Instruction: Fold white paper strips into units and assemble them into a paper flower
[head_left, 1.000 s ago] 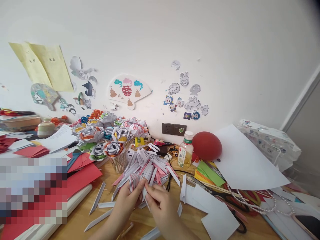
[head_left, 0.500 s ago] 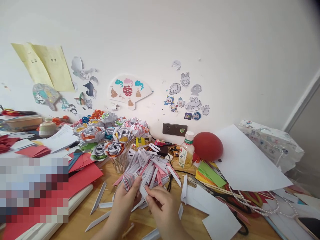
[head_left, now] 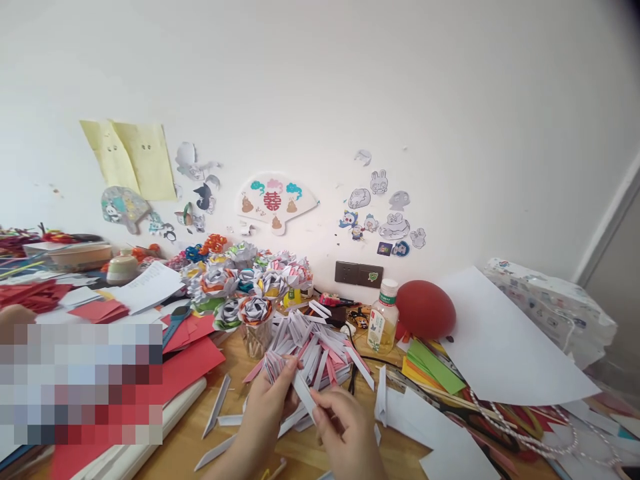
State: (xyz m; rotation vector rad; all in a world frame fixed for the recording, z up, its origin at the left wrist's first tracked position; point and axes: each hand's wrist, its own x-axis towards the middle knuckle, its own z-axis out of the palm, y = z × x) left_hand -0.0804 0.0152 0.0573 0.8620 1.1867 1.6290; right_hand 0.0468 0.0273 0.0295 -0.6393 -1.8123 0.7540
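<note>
My left hand [head_left: 267, 400] is closed round a stack of folded paper strips [head_left: 273, 367], pink and white edges showing above the thumb. Between my two hands runs a white folded paper strip [head_left: 303, 391]. My right hand [head_left: 345, 423] pinches its lower end between thumb and fingers, while its upper end meets my left thumb. Just beyond lies a heap of white and pink folded strips [head_left: 320, 350]. Several loose strips are scattered on the wooden table [head_left: 220, 390] to the left of my left forearm.
Paper flowers [head_left: 255, 310] stand behind the heap. To the right are a bottle [head_left: 383, 320], a red balloon [head_left: 425, 309], coloured paper [head_left: 435, 363] and white sheets [head_left: 430, 423]. At the left edge, another person's hand [head_left: 15, 317] shows near red paper [head_left: 185, 370].
The view has shifted, so everything sits lower and further right. More of the strip shows between my hands, with my right hand slightly further from the left. A hand has appeared at the left edge.
</note>
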